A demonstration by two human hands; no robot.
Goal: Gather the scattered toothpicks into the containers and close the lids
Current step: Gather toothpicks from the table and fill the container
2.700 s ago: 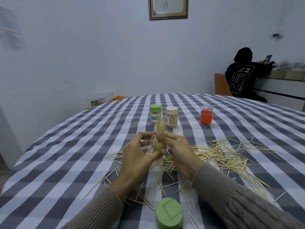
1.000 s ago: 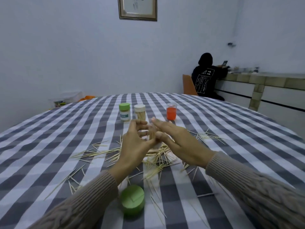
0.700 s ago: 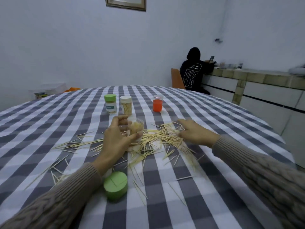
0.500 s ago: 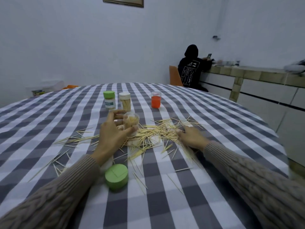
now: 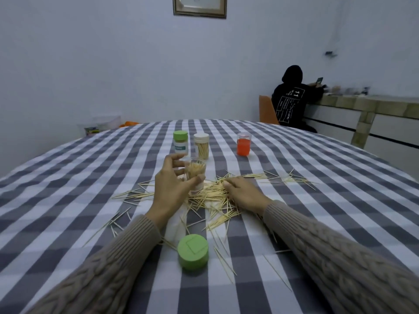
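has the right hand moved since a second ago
Yes. The right hand was raised beside the clear container; now it has dropped to the right, onto the scattered toothpicks on the checked tablecloth.

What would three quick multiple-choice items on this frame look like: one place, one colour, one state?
1. Where does the loose green lid lie?
A. On the open jar
B. On the tablecloth, nearer the camera than both hands
C. Beside the orange cup

2. What colour is the liquid in the cup?
A. Orange-red
B. Blue
C. Clear

3. What state is the jar in the left hand?
A. Lidded and lying flat
B. Empty
C. Upright, open, holding toothpicks

Key: 1 B, the lid sits on the cloth between the sleeves; 2 A, the cup's filling shows orange-red; 3 C, toothpick tips show through its open mouth.
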